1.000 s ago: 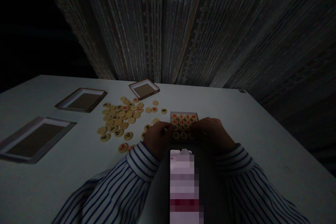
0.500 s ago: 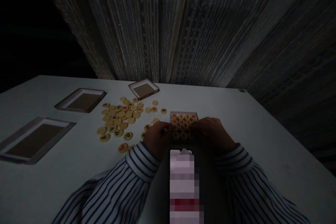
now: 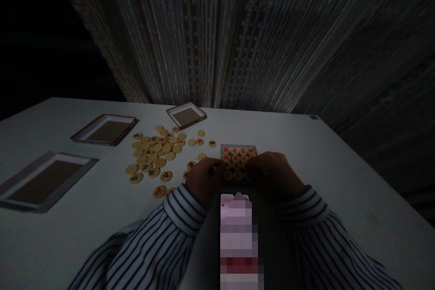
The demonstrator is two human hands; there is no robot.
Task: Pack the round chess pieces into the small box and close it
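Both hands have stayed at the sides of the box since the earlier frame; only the shine on the phone [image 3: 234, 231] and the pattern on the curtain [image 3: 217, 31] have shifted slightly.

In the head view, the left hand [image 3: 205, 180] has its fingers curled in at the left side of the box [image 3: 239, 146], the thumb side towards it. The right hand [image 3: 278, 172] reaches the opposite side with bent fingers over some of the pieces inside [image 3: 234, 158]. How far each hand is closed, and whether either pinches a piece, I cannot tell (the light is very dim).

The box sits on the white surface [image 3: 340, 181], just beyond the phone, with round pieces in rows. The two back rows show red characters; the nearer ones are darker and partly hidden.

Loose pieces [image 3: 158, 148] lie heaped and scattered left of the box, some blank side up, others marked red or black. Around them stand three shallow trays: the far tray [image 3: 186, 115], the middle tray [image 3: 105, 130] and the near tray [image 3: 47, 181].
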